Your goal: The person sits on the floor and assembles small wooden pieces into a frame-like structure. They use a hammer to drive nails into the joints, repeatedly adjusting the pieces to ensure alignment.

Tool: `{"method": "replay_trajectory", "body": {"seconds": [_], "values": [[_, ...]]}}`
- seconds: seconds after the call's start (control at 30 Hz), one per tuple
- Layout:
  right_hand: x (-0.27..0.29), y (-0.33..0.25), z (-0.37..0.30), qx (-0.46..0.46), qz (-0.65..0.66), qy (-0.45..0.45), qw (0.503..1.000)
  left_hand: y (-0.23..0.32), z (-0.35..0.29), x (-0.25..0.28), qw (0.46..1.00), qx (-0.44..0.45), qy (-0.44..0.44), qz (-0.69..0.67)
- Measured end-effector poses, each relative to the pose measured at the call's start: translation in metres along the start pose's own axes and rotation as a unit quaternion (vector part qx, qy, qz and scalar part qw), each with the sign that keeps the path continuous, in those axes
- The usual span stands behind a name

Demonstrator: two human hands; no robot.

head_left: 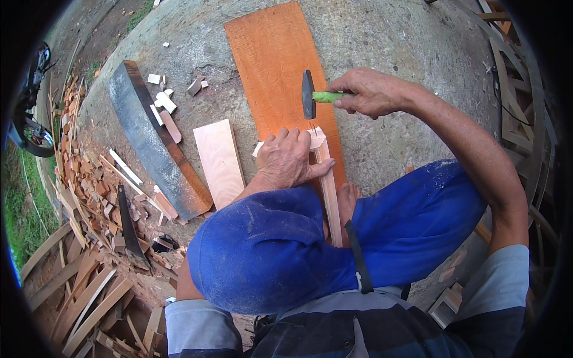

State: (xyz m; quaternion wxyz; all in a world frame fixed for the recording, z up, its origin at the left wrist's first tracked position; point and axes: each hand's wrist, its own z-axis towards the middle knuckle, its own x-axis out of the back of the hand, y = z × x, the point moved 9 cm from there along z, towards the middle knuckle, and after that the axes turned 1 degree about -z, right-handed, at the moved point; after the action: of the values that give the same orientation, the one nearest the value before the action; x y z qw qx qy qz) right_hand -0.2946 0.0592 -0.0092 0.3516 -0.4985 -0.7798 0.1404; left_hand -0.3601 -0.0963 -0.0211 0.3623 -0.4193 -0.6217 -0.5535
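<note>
My right hand point(371, 92) is closed round the green handle of a hammer point(308, 95), its dark metal head raised over the work. Below the head, two thin nails point(314, 129) stick up from the corner of a pale wooden frame point(326, 191). My left hand point(285, 156) presses that frame down, fingers wrapped over its crosspiece and thumb against the long side piece. The frame's near end runs down between my legs. Under the frame's far end lies a wide orange-brown board point(271, 62).
To the left lie a pale plank point(219, 161) and a thick curved beam point(158, 143) with small offcuts point(166, 102) beside it. A handsaw point(128, 230) rests by a heap of wood scraps point(89, 191). Curved wooden pieces point(513, 89) stand along the right side.
</note>
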Motion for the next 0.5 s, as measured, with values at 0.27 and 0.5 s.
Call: {"method": "replay_trajectory", "body": {"seconds": [0.27, 0.5], "values": [[0.022, -0.025, 0.011, 0.074, -0.145, 0.026, 0.986, -0.001, 0.000, -0.001, 1.000, 0.000, 0.009, -0.007], [0.002, -0.020, 0.020, 0.053, -0.155, -0.037, 0.986, 0.000, -0.001, 0.001, 0.999, -0.004, 0.031, -0.009]]}}
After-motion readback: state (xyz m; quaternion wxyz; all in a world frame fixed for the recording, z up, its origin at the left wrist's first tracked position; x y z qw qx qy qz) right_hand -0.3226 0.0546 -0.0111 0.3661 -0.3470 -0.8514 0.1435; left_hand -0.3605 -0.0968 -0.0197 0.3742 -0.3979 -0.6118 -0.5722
